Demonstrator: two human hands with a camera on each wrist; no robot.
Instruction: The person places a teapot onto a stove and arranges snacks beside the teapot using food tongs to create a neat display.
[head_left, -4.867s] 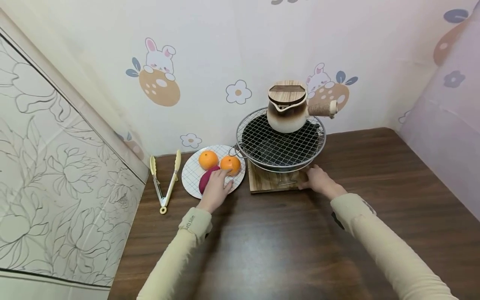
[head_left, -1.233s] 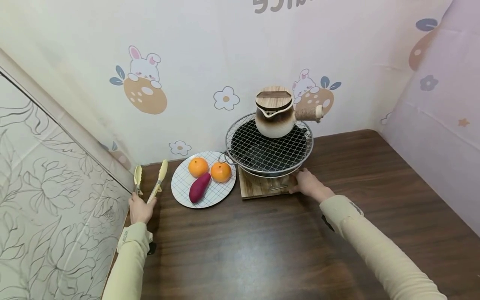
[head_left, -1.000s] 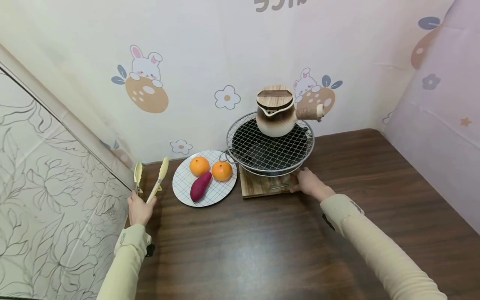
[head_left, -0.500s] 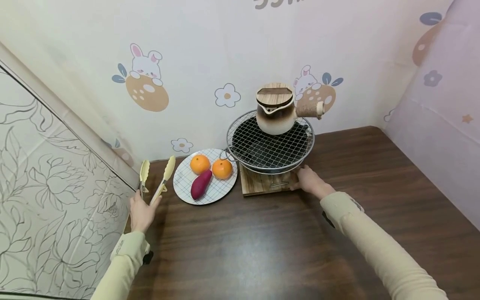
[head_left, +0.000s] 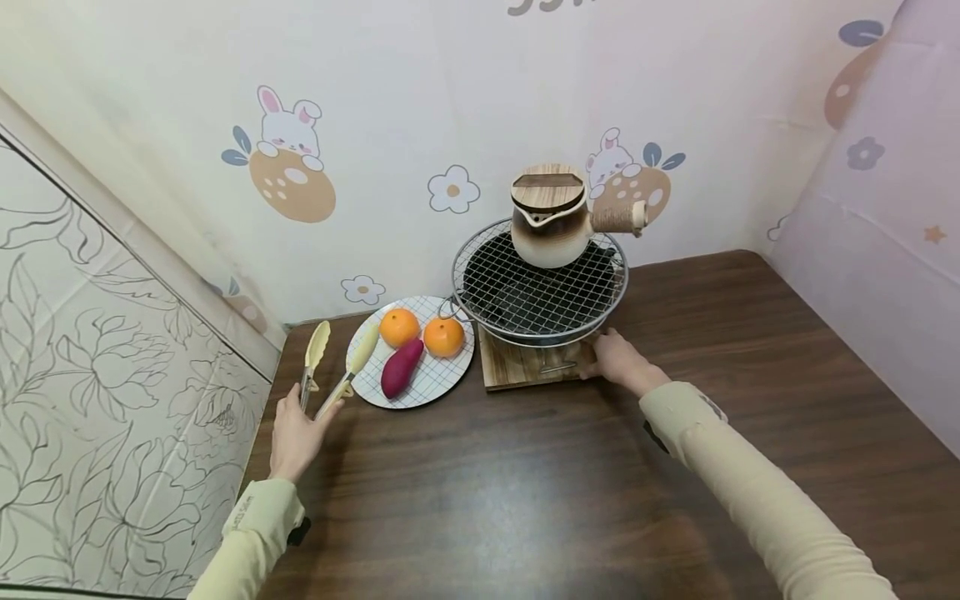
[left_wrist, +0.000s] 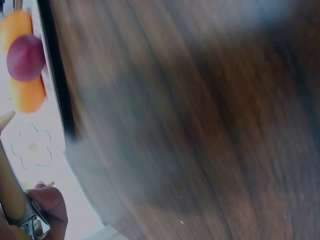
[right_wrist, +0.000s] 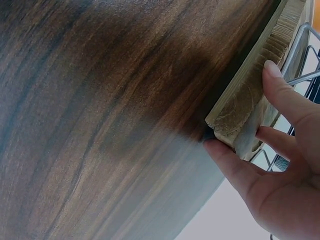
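Observation:
My left hand [head_left: 297,437] holds a pair of tongs [head_left: 347,382] with pale yellow tips, its arms spread wide. One tip overlaps the left rim of a round checked plate [head_left: 442,387] in the head view. On that plate lie two oranges [head_left: 399,327] and a purple sweet potato [head_left: 402,368]. In the left wrist view the tongs' hinge end [left_wrist: 37,226] sits between thumb and palm. My right hand [head_left: 624,364] grips the right front corner of a wooden board [head_left: 517,367]; in the right wrist view its thumb [right_wrist: 282,90] lies on the board's edge, other fingers round the corner.
On the board stands a round grill [head_left: 525,300] with a wire mesh and a side loop handle. A clay pot [head_left: 551,242] with a wooden lid and a rope-wrapped handle rests on the mesh. Behind the brown table [head_left: 525,483] is a patterned wall [head_left: 405,125].
My left hand, near the plate at first, took hold of the tongs at the left and is now carrying them right, toward the plate. The right hand stays at the board's corner.

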